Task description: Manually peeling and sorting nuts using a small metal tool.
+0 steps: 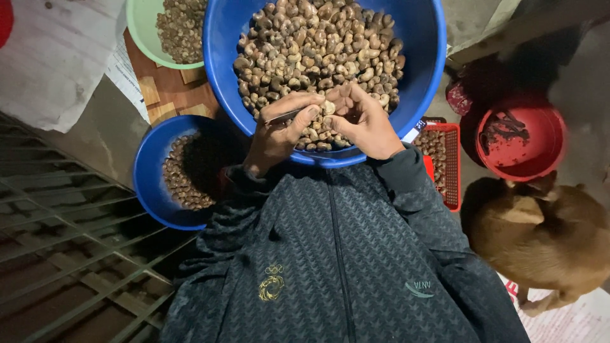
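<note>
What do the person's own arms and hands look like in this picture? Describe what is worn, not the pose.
Both arms are covered by long sleeves of a dark zip-up jacket with a raised chevron pattern. The cuffs end at the wrists. The left hand and right hand are bare: no gloves, and no rings or watch that can be seen. The jacket has a gold emblem on one side of the chest and a small pale logo on the other.

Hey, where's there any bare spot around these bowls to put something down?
Bare wood shows between the green bowl, the large blue bowl and the small blue bowl. More bare floor lies above the red bowl. It is crowded around the red basket and the dog.
</note>
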